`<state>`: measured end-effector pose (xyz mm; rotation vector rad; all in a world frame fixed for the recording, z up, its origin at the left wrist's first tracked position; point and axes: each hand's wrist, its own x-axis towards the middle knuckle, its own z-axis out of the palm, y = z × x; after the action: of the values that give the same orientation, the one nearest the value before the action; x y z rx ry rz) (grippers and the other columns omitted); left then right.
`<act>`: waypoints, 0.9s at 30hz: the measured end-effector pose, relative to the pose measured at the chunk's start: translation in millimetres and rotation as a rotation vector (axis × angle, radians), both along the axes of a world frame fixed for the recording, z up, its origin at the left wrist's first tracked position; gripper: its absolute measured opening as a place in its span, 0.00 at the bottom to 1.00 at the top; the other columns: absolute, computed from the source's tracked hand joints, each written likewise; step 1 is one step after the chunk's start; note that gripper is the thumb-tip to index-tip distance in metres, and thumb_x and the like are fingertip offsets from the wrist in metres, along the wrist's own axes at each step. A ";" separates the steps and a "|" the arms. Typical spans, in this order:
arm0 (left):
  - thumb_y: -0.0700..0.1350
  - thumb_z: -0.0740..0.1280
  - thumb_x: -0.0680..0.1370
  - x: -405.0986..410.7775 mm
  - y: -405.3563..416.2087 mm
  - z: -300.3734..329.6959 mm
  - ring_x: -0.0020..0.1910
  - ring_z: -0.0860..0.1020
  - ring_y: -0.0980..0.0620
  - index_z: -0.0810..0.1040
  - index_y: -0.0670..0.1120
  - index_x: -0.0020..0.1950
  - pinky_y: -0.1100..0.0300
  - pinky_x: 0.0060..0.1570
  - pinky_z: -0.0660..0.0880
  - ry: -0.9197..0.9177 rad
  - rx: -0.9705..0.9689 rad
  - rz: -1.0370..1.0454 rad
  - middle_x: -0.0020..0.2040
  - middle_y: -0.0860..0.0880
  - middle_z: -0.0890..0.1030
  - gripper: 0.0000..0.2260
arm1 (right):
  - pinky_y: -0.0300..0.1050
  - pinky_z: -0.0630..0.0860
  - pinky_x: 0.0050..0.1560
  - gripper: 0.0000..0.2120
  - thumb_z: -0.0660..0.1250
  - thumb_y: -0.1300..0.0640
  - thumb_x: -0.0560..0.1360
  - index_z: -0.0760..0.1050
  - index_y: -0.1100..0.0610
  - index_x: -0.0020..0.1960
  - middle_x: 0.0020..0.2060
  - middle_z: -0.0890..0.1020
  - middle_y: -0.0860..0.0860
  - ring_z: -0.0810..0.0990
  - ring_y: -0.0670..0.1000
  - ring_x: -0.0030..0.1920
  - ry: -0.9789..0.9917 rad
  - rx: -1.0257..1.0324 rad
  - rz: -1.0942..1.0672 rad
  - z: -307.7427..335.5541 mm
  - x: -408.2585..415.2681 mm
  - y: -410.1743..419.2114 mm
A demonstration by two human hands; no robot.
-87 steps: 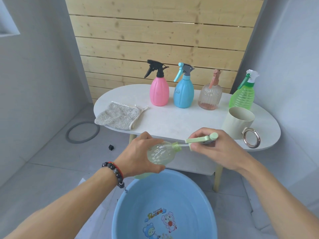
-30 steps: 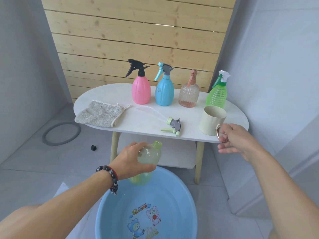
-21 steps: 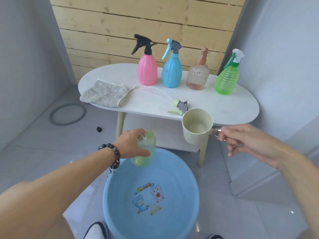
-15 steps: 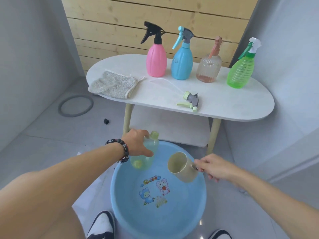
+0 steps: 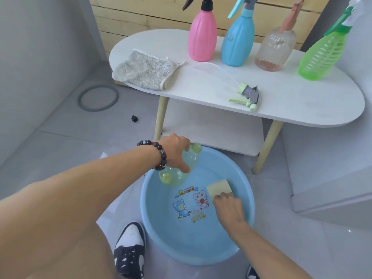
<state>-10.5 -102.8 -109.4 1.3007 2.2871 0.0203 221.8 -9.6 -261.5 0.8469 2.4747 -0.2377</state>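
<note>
My left hand (image 5: pixel 175 150) grips a clear pale-green bottle (image 5: pixel 181 170) with no cap, held tilted over the far left rim of a blue basin (image 5: pixel 249 198) on the floor. My right hand (image 5: pixel 228 206) holds a cream cup (image 5: pixel 219 188) by its handle, and the cup is dipped low inside the basin on the right side. The handle is hidden under my fingers. The bottle's pale-green spray head (image 5: pixel 246 95) lies on the white table (image 5: pixel 302 105) with its thin tube trailing to the left.
Pink (image 5: pixel 202 35), blue (image 5: pixel 237 40), clear ribbed (image 5: pixel 274 49) and green (image 5: pixel 320 55) spray bottles stand along the table's back. A grey cloth (image 5: pixel 144 70) hangs over its left end. A grey ring (image 5: pixel 98 97) and a small black piece (image 5: pixel 134 119) lie on the floor. My shoes are beside the basin.
My right hand took the cup from the table's right end and lowered it into the basin. My left hand brought the bottle down over the basin rim. The view tilted down.
</note>
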 end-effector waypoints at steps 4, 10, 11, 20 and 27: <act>0.61 0.78 0.66 2.9 2.9 5.3 0.52 0.78 0.47 0.73 0.51 0.66 0.49 0.52 0.80 0.001 -0.006 -0.024 0.55 0.51 0.75 0.33 | 0.47 0.75 0.36 0.08 0.76 0.61 0.69 0.81 0.54 0.47 0.44 0.84 0.53 0.84 0.56 0.44 0.016 0.038 0.032 -7.2 2.5 -25.6; 0.58 0.79 0.65 -0.2 4.3 11.0 0.48 0.78 0.48 0.74 0.49 0.64 0.53 0.45 0.80 0.012 0.027 -0.023 0.48 0.52 0.73 0.32 | 0.49 0.73 0.46 0.12 0.57 0.54 0.84 0.77 0.55 0.49 0.47 0.82 0.52 0.78 0.56 0.47 0.275 -0.238 -0.288 5.3 -6.6 -19.8; 0.58 0.79 0.65 -1.8 3.7 11.8 0.47 0.78 0.48 0.74 0.49 0.63 0.54 0.42 0.80 0.010 0.034 -0.013 0.46 0.53 0.73 0.31 | 0.49 0.75 0.45 0.14 0.58 0.51 0.83 0.77 0.56 0.46 0.43 0.82 0.52 0.78 0.55 0.42 0.319 -0.341 -0.399 10.4 -5.8 -11.6; 0.56 0.80 0.65 -11.9 -7.5 6.9 0.42 0.76 0.48 0.71 0.48 0.62 0.56 0.37 0.75 -0.034 0.031 -0.017 0.42 0.55 0.70 0.31 | 0.50 0.76 0.39 0.21 0.68 0.42 0.76 0.72 0.52 0.30 0.26 0.73 0.51 0.76 0.53 0.30 0.405 -0.622 -0.542 94.8 23.8 49.1; 0.53 0.80 0.66 -3.5 -6.9 12.8 0.43 0.75 0.50 0.72 0.48 0.62 0.58 0.38 0.73 -0.084 0.159 -0.047 0.41 0.57 0.70 0.29 | 0.45 0.65 0.34 0.26 0.71 0.43 0.76 0.61 0.56 0.31 0.26 0.66 0.52 0.66 0.50 0.26 0.645 -0.408 -0.463 190.7 26.4 61.5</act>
<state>-13.9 -109.7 -96.6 1.4045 2.2207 0.2410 248.2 51.9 -70.9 1.2915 2.5781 -1.3075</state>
